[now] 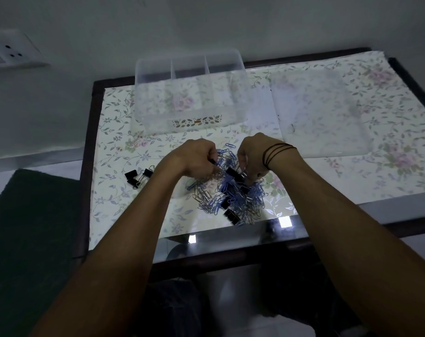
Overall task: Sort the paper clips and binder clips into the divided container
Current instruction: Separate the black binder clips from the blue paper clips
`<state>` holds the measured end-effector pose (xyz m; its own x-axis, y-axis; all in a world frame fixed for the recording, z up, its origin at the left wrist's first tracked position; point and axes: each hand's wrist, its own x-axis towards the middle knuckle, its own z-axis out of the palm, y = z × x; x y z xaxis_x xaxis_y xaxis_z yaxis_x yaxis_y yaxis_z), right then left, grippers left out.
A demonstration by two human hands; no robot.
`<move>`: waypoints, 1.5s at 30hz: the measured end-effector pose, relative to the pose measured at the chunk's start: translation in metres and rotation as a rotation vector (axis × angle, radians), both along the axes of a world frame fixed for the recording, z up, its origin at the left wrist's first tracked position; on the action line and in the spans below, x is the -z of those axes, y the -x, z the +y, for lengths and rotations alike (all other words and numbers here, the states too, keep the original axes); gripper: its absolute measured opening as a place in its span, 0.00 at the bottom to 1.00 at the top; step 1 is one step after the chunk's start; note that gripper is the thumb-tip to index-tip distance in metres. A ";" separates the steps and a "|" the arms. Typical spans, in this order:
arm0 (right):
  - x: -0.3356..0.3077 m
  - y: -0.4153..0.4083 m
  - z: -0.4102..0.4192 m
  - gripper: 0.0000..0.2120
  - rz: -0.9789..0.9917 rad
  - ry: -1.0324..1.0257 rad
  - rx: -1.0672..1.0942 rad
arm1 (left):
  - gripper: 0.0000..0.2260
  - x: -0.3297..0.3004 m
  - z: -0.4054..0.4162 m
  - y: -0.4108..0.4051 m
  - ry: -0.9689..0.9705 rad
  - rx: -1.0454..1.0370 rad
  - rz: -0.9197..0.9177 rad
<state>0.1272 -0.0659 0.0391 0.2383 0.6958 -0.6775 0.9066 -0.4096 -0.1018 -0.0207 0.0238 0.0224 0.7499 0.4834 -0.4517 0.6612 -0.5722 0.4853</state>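
Only the head view to go on, so here's what can be seen in it. A tangled pile of clips point(231, 190) is heaped near the front edge of the desk point(388, 117), roughly mid-width: blue and silver paper clips with several black binder clips mixed in. A small group of separated binder clips point(138, 178) is laid off to the left of the pile, toward the desk's left edge. The clear divided container point(189, 93) is parked at the back left of the desk, well apart from the pile, and its compartments look empty as far as can be told through the plastic. What might be its clear lid point(323, 113) is lying flat to the right of it.

The left hand point(194, 158) is curled closed at the far left edge of the pile, with something dark pinched in the fingertips, probably a binder clip, though it can't be confirmed. The right hand point(252, 159) is dug into the top of the pile with fingers bent down; whether anything is actually gripped there can't be told. A few dark bands are worn on that wrist.

What could go wrong: the paper clips look hooked into each other, so a whole chain could get dragged up with whatever is lifted and scattered over the front edge, which is close. The light is dim too, so silver clips could easily be missed on the flowery desk cover. And the container walls being clear, a handful could be dropped into the wrong compartment.
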 end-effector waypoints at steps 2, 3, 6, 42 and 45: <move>0.001 -0.001 -0.001 0.19 0.021 0.023 0.008 | 0.10 -0.001 -0.002 0.000 0.026 -0.023 -0.021; 0.001 -0.002 -0.001 0.19 0.035 0.031 0.019 | 0.11 -0.002 -0.002 -0.001 0.051 -0.048 -0.039; -0.003 -0.008 -0.001 0.17 0.036 -0.016 0.037 | 0.12 -0.005 -0.002 0.000 0.188 -0.172 -0.101; -0.017 -0.032 -0.009 0.10 0.676 -0.373 0.405 | 0.12 -0.003 -0.006 -0.006 1.119 -0.806 -0.372; -0.017 -0.033 -0.008 0.10 0.662 -0.371 0.412 | 0.13 -0.001 -0.010 -0.010 1.065 -0.733 -0.386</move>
<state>0.1606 -0.0739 0.0563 0.1568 0.8443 -0.5124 0.4000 -0.5287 -0.7487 -0.0103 0.0143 0.0237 0.6358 0.3734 -0.6756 0.3711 0.6196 0.6917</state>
